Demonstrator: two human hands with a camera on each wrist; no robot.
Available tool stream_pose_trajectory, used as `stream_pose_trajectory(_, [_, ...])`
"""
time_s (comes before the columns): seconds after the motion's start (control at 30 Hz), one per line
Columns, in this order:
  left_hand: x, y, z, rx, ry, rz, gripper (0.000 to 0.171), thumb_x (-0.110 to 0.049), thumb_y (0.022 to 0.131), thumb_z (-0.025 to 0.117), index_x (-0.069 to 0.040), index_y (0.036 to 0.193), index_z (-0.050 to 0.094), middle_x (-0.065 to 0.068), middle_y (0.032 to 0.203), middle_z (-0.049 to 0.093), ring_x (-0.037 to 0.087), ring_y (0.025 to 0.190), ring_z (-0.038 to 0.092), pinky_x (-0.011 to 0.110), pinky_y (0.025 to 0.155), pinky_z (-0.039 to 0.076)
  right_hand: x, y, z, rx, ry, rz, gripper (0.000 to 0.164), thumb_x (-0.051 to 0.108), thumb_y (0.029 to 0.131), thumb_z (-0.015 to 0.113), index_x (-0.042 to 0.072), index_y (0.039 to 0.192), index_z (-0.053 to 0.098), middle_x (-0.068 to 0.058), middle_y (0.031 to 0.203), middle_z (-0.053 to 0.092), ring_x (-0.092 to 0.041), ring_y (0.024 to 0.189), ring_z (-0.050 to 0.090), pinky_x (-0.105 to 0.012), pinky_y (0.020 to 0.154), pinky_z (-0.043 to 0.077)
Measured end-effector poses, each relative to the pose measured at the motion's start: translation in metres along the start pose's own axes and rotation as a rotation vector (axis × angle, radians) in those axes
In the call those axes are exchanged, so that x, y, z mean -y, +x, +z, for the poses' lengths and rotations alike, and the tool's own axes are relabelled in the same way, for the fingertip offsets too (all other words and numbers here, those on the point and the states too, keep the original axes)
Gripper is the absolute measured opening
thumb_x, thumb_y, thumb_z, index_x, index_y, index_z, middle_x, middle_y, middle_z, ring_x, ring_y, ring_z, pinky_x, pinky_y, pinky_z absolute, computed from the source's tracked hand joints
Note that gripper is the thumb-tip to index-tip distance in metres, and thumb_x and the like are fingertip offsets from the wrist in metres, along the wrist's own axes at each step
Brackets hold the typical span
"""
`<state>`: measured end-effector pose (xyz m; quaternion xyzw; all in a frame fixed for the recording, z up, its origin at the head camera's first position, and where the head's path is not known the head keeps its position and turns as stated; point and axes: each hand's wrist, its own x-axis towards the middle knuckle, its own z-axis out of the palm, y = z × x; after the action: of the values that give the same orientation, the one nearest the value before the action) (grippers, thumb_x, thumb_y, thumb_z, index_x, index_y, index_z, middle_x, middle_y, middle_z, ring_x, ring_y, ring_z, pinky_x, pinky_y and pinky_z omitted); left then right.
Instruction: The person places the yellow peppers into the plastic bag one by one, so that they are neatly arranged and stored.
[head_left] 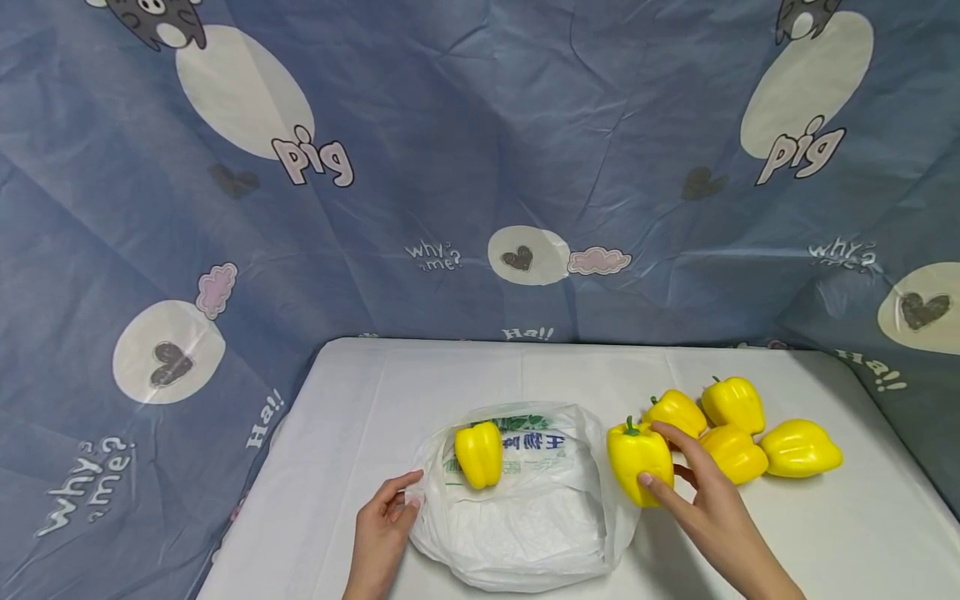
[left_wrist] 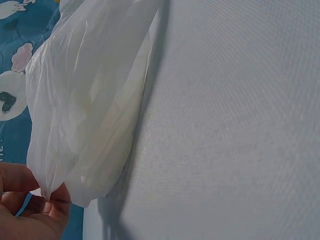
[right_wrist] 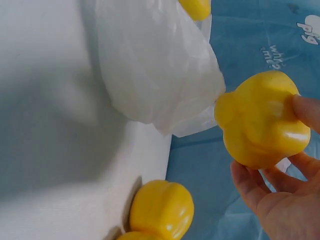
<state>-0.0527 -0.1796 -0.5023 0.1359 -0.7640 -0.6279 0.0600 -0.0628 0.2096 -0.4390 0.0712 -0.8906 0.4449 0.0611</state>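
A white plastic bag (head_left: 525,533) with green and blue print lies with its mouth spread wide on the table. One yellow bell pepper (head_left: 478,455) is inside it, toward the back left. At the bag's left rim my left hand (head_left: 382,525) pinches the plastic between thumb and fingers; the left wrist view shows the bunched edge of the bag (left_wrist: 85,110) there. My right hand (head_left: 712,500) grips another yellow bell pepper (head_left: 639,462), stem up, beside the bag's right rim. In the right wrist view that pepper (right_wrist: 262,120) shows its lobed underside between thumb and fingers.
Several more yellow bell peppers (head_left: 802,448) lie grouped on the white table (head_left: 862,533), right of the bag and behind my right hand. A blue printed cloth (head_left: 465,167) hangs behind the table and along its sides.
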Motion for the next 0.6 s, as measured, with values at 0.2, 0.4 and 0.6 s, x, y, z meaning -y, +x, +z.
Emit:
stream_pose_trajectory(0.2, [0.0, 0.0, 0.0, -0.001, -0.005, 0.007, 0.038, 0.013, 0.085, 0.062, -0.005, 0.117, 0.071, 0.011, 0.104, 0.063, 0.013, 0.077, 0.044, 0.018, 0.064, 0.04, 0.006, 0.004, 0.001, 0.002, -0.007, -0.018, 0.061, 0.033, 0.091, 0.07, 0.029, 0.145, 0.042, 0.004, 0.145, 0.045, -0.006, 0.124, 0.042, -0.016, 0.09, 0.041])
stream_pose_trajectory(0.4, [-0.001, 0.0, 0.0, 0.007, -0.007, -0.002, 0.038, 0.012, 0.086, 0.061, -0.005, 0.119, 0.07, 0.012, 0.106, 0.062, 0.013, 0.077, 0.044, 0.018, 0.064, 0.04, 0.009, 0.01, 0.003, 0.025, -0.005, -0.066, 0.058, 0.032, 0.091, 0.071, 0.027, 0.143, 0.045, 0.004, 0.143, 0.046, -0.008, 0.124, 0.043, -0.02, 0.09, 0.045])
stream_pose_trajectory(0.6, [-0.001, 0.0, 0.0, 0.005, -0.006, -0.013, 0.039, 0.012, 0.086, 0.061, -0.005, 0.119, 0.069, 0.012, 0.107, 0.062, 0.013, 0.079, 0.046, 0.018, 0.066, 0.042, 0.012, 0.017, 0.009, 0.065, -0.046, -0.067, 0.055, 0.041, 0.09, 0.07, 0.027, 0.14, 0.049, 0.007, 0.137, 0.051, -0.012, 0.116, 0.049, -0.035, 0.087, 0.05])
